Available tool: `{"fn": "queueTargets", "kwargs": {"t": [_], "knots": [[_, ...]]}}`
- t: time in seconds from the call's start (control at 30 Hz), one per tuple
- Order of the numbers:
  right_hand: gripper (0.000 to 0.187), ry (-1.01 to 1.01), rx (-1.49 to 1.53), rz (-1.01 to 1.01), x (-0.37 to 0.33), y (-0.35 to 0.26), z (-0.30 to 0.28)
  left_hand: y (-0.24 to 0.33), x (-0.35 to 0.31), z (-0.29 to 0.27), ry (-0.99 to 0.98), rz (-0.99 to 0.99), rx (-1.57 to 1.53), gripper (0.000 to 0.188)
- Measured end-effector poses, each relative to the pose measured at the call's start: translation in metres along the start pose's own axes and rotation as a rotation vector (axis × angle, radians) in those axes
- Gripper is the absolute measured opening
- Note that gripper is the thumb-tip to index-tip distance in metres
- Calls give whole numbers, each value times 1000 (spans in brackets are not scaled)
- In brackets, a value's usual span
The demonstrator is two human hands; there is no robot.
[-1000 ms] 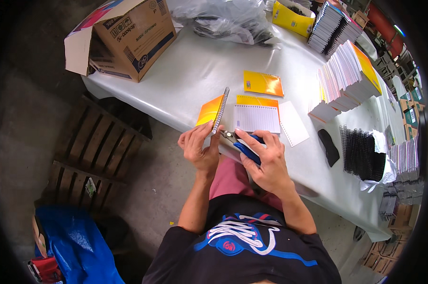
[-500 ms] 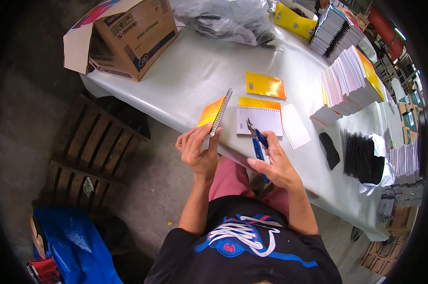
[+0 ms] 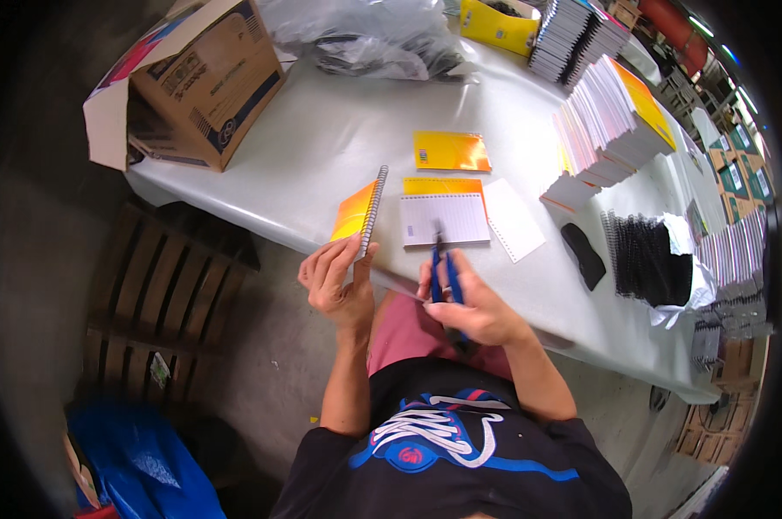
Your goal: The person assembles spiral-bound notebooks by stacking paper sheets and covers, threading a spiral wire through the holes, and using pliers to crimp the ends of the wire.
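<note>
My left hand (image 3: pixel 337 284) grips a spiral notebook (image 3: pixel 356 214) with a yellow-orange cover, held upright at the table's front edge with its wire spine to the right. In my right hand (image 3: pixel 481 304) is a pair of blue-handled pliers (image 3: pixel 445 275), jaws pointing away from me and smeared by motion. Just beyond the pliers lies a stack of hole-punched lined sheets (image 3: pixel 447 218) over a yellow-orange cover (image 3: pixel 443 186). A loose white punched sheet (image 3: pixel 516 221) slants beside it. Farther back rests another yellow cover or booklet (image 3: pixel 451 151).
A cardboard box (image 3: pixel 226 95) stands at the far left, with plastic bags (image 3: pixel 373 39) behind. Tall stacks of paper (image 3: pixel 603 125), a black curved piece (image 3: pixel 584 257) and black binding coils (image 3: pixel 646 259) occupy the right side. A wooden pallet (image 3: pixel 149 294) lies on the floor at left.
My right hand has brought the pliers nearer my body and swung their jaws more upright. My left hand still holds the notebook in much the same pose. The whole view has shifted slightly.
</note>
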State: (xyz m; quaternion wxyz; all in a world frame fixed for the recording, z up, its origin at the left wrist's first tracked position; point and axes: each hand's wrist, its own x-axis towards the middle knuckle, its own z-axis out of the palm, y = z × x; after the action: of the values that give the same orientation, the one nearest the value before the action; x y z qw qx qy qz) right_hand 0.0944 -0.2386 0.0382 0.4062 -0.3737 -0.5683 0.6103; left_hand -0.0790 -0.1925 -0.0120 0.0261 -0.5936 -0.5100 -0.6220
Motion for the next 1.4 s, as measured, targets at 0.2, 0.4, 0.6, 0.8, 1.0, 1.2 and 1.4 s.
{"fn": "queueTargets", "kwargs": {"t": [0.2, 0.4, 0.6, 0.8, 1.0, 1.2, 1.4], "knots": [[44, 131, -1014, -254, -1, -3, 3, -2, -3, -3, -24, 42, 46, 30], [49, 272, -1024, -320, 8, -15, 1, -1, -5, 0, -33, 37, -8, 29], [45, 259, -1112, -315, 15, -13, 6, -1, -5, -4, -69, 48, 11, 35], [43, 238, -1056, -290, 17, -17, 6, -2, -5, -4, -64, 40, 6, 36], [41, 216, -999, -269, 17, -18, 7, -1, -5, -3, -61, 54, 0, 36], [41, -66, -281, 144, 20, -20, 0, -2, -5, -8, -59, 116, 41, 35], [45, -88, 104, 250, 15, -14, -3, -11, 6, 7, 114, 150, 51, 21]]}}
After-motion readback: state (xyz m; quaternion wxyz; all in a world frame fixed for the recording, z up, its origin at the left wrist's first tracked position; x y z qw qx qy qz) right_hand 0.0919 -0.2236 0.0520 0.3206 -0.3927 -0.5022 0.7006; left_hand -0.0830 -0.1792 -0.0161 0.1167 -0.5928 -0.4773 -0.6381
